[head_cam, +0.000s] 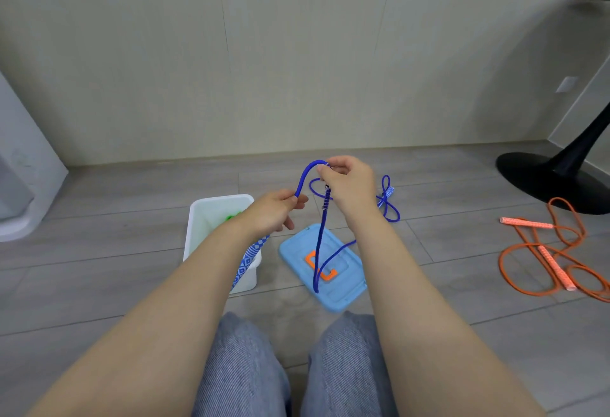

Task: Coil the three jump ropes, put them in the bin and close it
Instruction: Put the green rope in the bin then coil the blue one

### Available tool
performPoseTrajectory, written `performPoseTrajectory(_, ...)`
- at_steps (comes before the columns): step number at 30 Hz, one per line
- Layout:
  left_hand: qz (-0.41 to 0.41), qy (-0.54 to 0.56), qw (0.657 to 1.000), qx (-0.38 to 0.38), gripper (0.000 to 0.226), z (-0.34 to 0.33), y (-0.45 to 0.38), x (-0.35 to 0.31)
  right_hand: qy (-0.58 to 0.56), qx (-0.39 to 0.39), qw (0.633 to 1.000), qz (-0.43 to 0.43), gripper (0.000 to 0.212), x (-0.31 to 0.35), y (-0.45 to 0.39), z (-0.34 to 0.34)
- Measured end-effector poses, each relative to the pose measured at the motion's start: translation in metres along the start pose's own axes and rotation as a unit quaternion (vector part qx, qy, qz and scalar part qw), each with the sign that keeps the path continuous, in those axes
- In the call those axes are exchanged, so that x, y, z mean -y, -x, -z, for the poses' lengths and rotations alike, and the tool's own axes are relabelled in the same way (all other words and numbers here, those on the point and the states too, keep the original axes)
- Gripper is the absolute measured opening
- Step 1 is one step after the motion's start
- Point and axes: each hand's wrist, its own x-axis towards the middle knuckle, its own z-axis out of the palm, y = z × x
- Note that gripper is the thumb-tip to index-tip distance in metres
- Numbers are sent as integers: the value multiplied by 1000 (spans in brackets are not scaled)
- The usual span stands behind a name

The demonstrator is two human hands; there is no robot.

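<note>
Both hands hold the blue jump rope (319,245) above the floor. My left hand (276,212) grips its patterned handle, which sticks out below the wrist, and the rope arches up from that fist. My right hand (346,182) pinches the arch's top, and a loop hangs down over the light blue lid (343,288) with its orange handle. The rope's other end and second handle lie on the floor behind my right wrist. The white bin (201,228) stands open at left with something green (231,217) inside. The orange jump rope (544,258) lies loose at right.
I sit on a grey plank floor with my knees (290,367) at the bottom of the view. A black pedestal base (541,179) stands at the right, near the orange rope. A beige wall runs behind, and a white object sits at the far left.
</note>
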Motion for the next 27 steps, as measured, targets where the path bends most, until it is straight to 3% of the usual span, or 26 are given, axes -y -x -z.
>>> performPoseTrajectory(10,-6,17,994,112,35,-9,11,-5,-193,-20,977,-87,11,4,-1,-5)
performPoseTrajectory(18,-31,1,992,121,35,-12,14,-12,-428,-67,880,-194,15,7,-1,3)
performPoseTrajectory(21,-65,-17,995,75,34,-13,12,-13,-477,-40,854,-205,11,7,-1,2)
performPoseTrajectory(23,-76,34,996,10,34,-10,8,-12,-407,7,888,-216,15,3,-2,0)
performPoseTrajectory(25,-86,124,987,-50,34,-5,4,-11,-202,87,954,-206,27,-7,1,-2)
performPoseTrajectory(27,-88,203,971,-92,35,-2,1,-13,19,226,962,-150,35,-17,8,-4)
